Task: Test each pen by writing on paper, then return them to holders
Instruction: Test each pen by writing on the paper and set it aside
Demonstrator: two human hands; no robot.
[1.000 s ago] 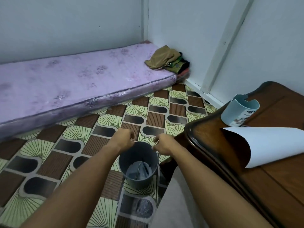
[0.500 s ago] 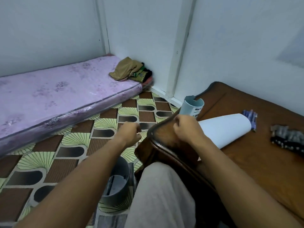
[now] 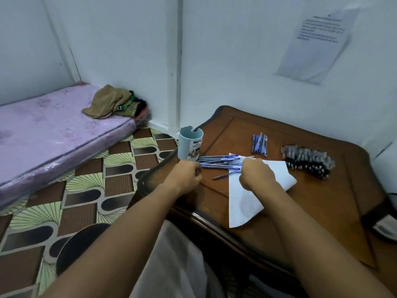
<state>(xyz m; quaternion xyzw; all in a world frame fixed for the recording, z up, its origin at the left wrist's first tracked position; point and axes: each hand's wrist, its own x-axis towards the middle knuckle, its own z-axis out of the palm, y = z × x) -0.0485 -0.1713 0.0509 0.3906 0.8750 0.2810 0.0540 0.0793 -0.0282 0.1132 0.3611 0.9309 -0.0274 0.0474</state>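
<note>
1. On the brown table point(image 3: 318, 211), a loose fan of blue pens point(image 3: 219, 162) lay with their long axes running roughly left to right, between the pale blue holder point(image 3: 190, 145) and the curled sheet of paper point(image 3: 247, 203)
2. One stray pen point(image 3: 223, 175) lay apart from the fan, just nearer the person, tilted slightly and touching the paper's left edge
3. The right hand point(image 3: 256, 174) sat over the paper's upper part with its fingers curled, right at the pens' right-hand ends; whether it pinched a pen or the paper could not be told, since the fingertips were hidden behind the knuckles
4. The left hand point(image 3: 187, 176) hung at the table's near-left edge, just below the holder, fingers curled in a loose fist (nothing showed plainly inside it)
5. By my judgement the right hand was the nearer to the fan, and a pick would go along the pens' length from their right ends, with the paper directly under that hand for the test stroke
6. Farther back lay a small bunch of blue pens point(image 3: 260, 144) and a heap of dark pens point(image 3: 307, 161), well apart from both hands
7. Beyond the table stood a purple mattress point(image 3: 53, 130) with folded clothes point(image 3: 113, 102), and a printed notice point(image 3: 315, 44) hung on the wall
</note>
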